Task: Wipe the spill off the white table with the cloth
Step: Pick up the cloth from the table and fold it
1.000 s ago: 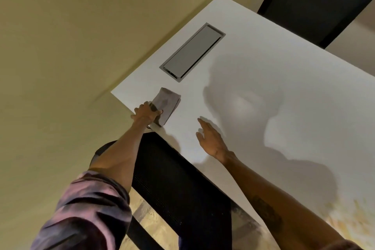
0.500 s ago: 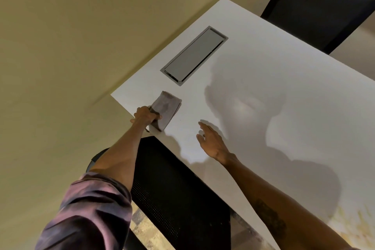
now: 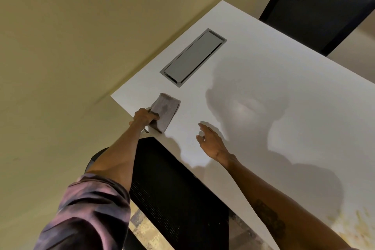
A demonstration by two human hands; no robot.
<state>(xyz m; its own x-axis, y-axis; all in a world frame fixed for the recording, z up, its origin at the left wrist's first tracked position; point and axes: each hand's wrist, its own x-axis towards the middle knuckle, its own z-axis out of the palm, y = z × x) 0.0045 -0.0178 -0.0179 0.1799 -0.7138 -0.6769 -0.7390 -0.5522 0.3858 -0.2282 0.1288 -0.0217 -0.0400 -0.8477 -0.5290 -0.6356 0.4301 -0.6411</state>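
A folded grey cloth lies on the white table near its left corner. My left hand grips the cloth's near edge at the table's rim. My right hand rests flat on the tabletop to the right of the cloth, fingers apart, holding nothing. No spill is clearly visible on the surface; my shadow covers much of the middle.
A grey rectangular cable hatch is set into the table just beyond the cloth. A black mesh chair back stands against the near edge below my hands. Another dark chair sits at the far side. A beige wall borders the left.
The cloth and my left hand have shifted only slightly along the near edge. My right hand stays flat in about the same spot.
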